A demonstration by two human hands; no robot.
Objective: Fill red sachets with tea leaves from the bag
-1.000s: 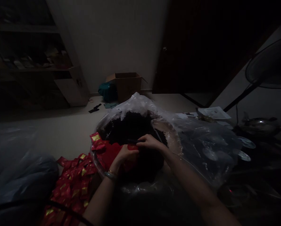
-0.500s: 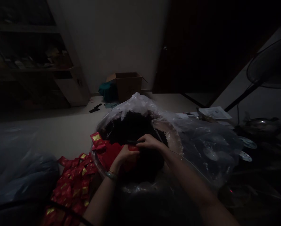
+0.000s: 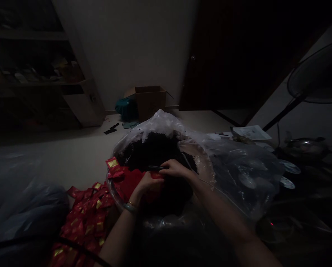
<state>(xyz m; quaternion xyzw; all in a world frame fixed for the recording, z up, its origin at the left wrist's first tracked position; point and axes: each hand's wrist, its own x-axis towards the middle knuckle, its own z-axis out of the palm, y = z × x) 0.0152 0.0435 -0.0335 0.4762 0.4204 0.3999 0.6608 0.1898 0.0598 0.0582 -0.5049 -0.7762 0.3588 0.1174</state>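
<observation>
one large clear plastic bag (image 3: 238,174) is spread around one round clear basin (image 3: 111,185), in which a dark loose mass (image 3: 155,152) is heaped. dozens of red sachets (image 3: 85,218) are piled beside the basin and over its rim; gold square labels are seen on them, but no writing can be read. the left hand (image 3: 148,183) is curled, its fingers pressed together on one red sachet (image 3: 157,175) lying on the heap. one slim black object (image 3: 155,167) is pinched by the right hand (image 3: 177,168) just above that sachet. two bands (image 3: 130,207) are worn on the left wrist.
</observation>
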